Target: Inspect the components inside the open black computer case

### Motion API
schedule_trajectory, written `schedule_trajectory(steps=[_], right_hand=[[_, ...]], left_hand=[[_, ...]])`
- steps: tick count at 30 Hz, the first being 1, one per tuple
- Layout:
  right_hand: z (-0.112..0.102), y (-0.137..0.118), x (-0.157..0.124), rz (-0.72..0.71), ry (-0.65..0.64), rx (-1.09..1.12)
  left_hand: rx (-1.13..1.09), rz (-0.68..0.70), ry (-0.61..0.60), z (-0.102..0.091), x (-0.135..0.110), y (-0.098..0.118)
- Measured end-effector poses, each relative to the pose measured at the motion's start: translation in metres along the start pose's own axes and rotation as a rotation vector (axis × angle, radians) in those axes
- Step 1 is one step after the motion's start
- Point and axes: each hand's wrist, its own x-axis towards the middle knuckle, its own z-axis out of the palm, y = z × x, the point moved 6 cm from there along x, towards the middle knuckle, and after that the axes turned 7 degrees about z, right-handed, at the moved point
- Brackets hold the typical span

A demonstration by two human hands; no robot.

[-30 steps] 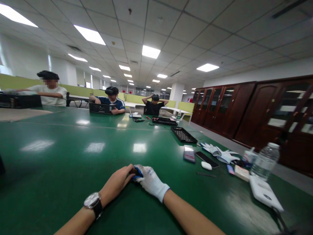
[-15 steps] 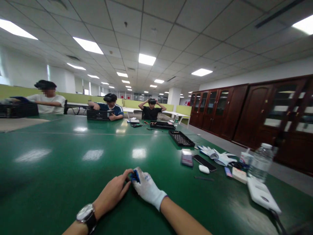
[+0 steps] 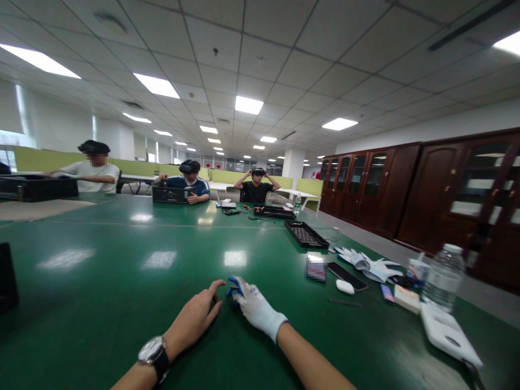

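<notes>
At the green table (image 3: 122,292): bare left hand (image 3: 195,314), with thumb and forefinger parted, just beside but not touching the right hand (image 3: 254,303), inside a white-and-blue glove (image 3: 270,319), fingers bent, grip impossible to tell. Farther right: phone (image 3: 349,277) beside small white case (image 3: 345,287).

We're looking from the wearer's head, forward and slightly down over the green table (image 3: 122,303); the left hand (image 3: 197,313) and gloved right hand (image 3: 258,307) loom near, low centre; three people (image 3: 258,193) well away opposite; cabinets (image 3: 418,189) receding at right, ceiling (image 3: 272,65) filling the top.
</notes>
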Motion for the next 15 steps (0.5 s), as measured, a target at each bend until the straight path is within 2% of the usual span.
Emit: schedule_trajectory(steps=[3, 10, 15], right_hand=[[-0.0024, 0.0074, 0.0001, 0.074, 0.009, 0.042], [0.0054, -0.0008, -0.0011, 0.03, 0.009, 0.07], [0.0037, -0.002, -0.0007, 0.037, 0.081, 0.156]], left_hand=[[0.011, 0.005, 0.004, -0.0003, -0.0002, -0.0007], [0.029, 0.01, 0.005, -0.002, 0.0001, 0.0016], [0.044, 0.01, 0.004, -0.0052, -0.0006, 0.0037]])
